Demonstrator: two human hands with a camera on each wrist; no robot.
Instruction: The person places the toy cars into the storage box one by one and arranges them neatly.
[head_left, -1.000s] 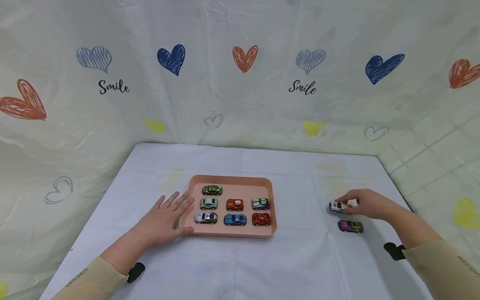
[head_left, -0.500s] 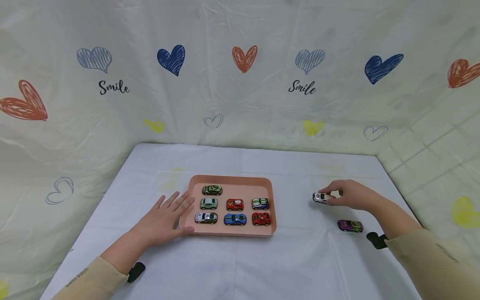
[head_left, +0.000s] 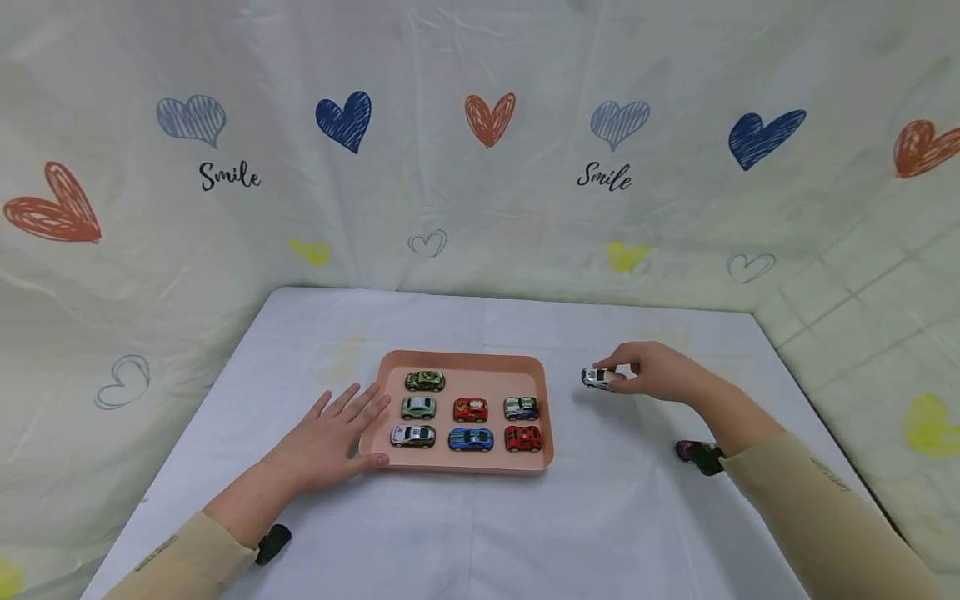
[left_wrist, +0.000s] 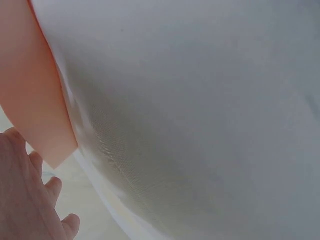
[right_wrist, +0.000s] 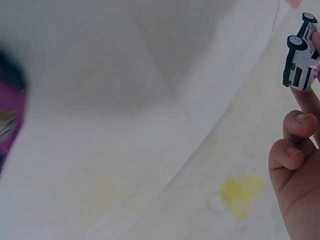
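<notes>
Between thumb and fingers my right hand pinches a white toy car, held to the right of a pink tray. In the right wrist view the car shows its black wheels and dark stripes. My left hand lies with spread, straight fingers at the tray's left edge, its thumb touching the near left corner. Inside the tray stand several toy cars, among them a green camouflage one, a blue one and a red one.
A purple toy car stands on the white tablecloth, partly hidden by the black wrist camera. Behind the table hangs a curtain printed with hearts. The tray's top row has bare room right of the camouflage car.
My right hand has lifted the white toy car from beside the purple one and carried it left, towards the tray. My left hand stays in place.
</notes>
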